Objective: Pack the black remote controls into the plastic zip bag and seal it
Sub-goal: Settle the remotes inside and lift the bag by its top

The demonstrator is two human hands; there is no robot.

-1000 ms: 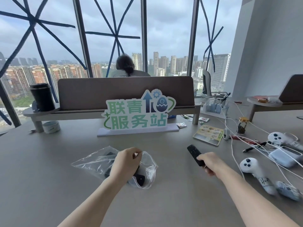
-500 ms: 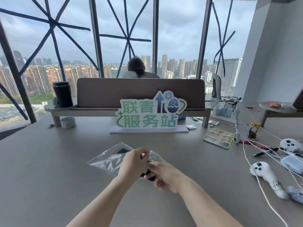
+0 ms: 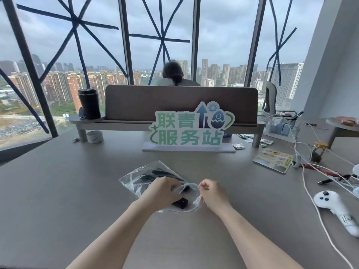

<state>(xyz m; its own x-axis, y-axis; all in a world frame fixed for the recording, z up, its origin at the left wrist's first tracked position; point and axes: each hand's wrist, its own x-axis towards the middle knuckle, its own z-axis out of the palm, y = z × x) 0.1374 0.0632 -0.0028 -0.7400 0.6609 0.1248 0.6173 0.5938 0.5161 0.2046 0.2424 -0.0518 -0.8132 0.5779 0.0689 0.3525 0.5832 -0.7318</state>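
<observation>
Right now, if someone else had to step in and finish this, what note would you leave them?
Left hand: holds the zip bag at its mouth, on the table.
Right hand: pinches the mouth's other edge in a shut grip.
Black remote controls: in the bag; one end lies at the open mouth.
Done: none loose on the table.
Left: push that end in, press the zip shut.

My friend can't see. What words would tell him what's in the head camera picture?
Two hands, left hand and right hand, hold open the mouth of a clear plastic bag on a grey table, with black remotes inside. Behind stands a green sign; a white controller and cables lie to the right.
</observation>
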